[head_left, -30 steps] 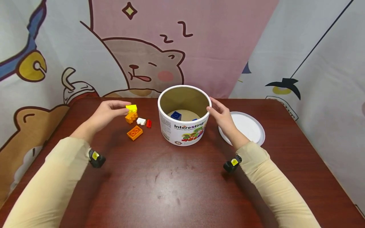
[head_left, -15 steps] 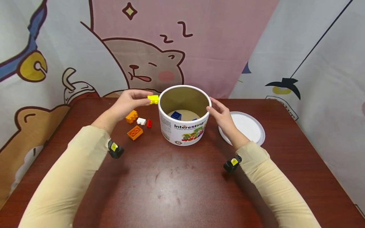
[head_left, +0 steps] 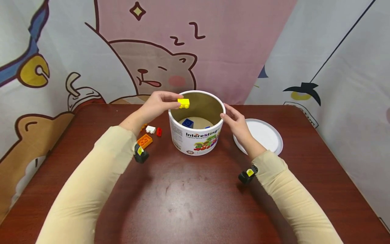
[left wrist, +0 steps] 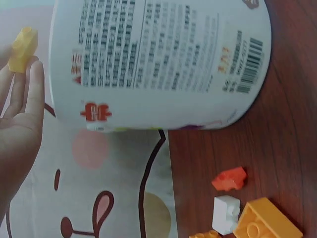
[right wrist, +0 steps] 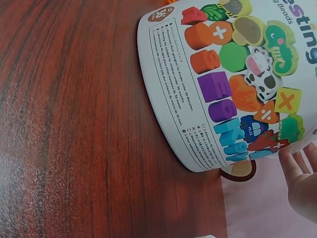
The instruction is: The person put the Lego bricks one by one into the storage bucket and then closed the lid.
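My left hand (head_left: 158, 105) pinches a yellow toy building brick (head_left: 183, 103) between thumb and fingertips, over the left part of the white bucket's opening. In the left wrist view that yellow brick (left wrist: 23, 49) sits at the fingertips, beside the bucket wall. The lidless bucket (head_left: 195, 139) stands upright on the table. Inside, on its floor, lies a dark blue brick (head_left: 188, 123), with a bit of another blue piece (head_left: 208, 127) showing. My right hand (head_left: 236, 123) holds the bucket's right side near the rim, thumb in front and fingers farther back.
Left of the bucket lie an orange brick (head_left: 144, 141), a white brick (head_left: 150, 129) and a small red brick (head_left: 159, 131). Another orange brick (left wrist: 205, 235) is mostly hidden by my left wrist. A round white lid (head_left: 264, 136) lies flat at the right. Behind the table hangs a printed curtain (head_left: 231, 51).
My left hand has lifted the yellow brick from beside the orange one and carried it right, to above the bucket opening. The right hand and bucket stay in place.
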Demonstrator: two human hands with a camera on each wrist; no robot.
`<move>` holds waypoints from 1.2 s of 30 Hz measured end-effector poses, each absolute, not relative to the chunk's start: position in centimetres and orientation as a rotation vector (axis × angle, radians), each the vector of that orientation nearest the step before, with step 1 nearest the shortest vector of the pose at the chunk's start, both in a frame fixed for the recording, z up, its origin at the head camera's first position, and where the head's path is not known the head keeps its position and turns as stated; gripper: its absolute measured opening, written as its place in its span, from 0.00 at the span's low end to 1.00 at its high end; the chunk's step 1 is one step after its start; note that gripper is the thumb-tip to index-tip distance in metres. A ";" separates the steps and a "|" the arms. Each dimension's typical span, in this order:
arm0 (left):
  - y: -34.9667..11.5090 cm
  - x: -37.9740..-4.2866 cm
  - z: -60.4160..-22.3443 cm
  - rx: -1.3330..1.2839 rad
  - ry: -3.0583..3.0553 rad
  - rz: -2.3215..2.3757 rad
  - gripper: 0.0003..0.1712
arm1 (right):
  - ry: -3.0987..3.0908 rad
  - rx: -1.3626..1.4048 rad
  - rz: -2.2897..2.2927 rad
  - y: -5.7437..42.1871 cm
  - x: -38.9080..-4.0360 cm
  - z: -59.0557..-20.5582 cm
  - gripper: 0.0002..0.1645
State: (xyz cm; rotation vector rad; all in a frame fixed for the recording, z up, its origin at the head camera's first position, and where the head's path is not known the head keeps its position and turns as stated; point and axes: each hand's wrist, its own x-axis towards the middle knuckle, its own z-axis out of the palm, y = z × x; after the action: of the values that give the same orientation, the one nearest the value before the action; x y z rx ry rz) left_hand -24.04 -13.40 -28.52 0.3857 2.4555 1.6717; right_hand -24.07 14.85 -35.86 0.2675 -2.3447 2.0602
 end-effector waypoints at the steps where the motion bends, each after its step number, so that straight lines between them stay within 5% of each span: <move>1: -13.1 -24.1 -28.5 0.399 2.453 1.672 0.21 | -2.346 0.269 2.059 14.9 -24.1 -35.9 0.30; 15: -12.2 -24.6 -28.5 0.548 2.363 1.748 0.23 | -2.369 0.253 2.032 14.8 -24.0 -35.8 0.30; 36: -22.7 -21.3 -34.6 0.177 2.457 1.744 0.25 | -2.357 0.256 2.039 14.8 -24.0 -35.7 0.30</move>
State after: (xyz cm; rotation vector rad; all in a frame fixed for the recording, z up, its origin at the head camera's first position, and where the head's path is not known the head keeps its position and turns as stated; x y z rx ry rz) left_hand -21.30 -22.65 -34.57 0.1768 2.4571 1.7445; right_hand -23.95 14.79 -35.71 0.2561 -2.3568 2.0392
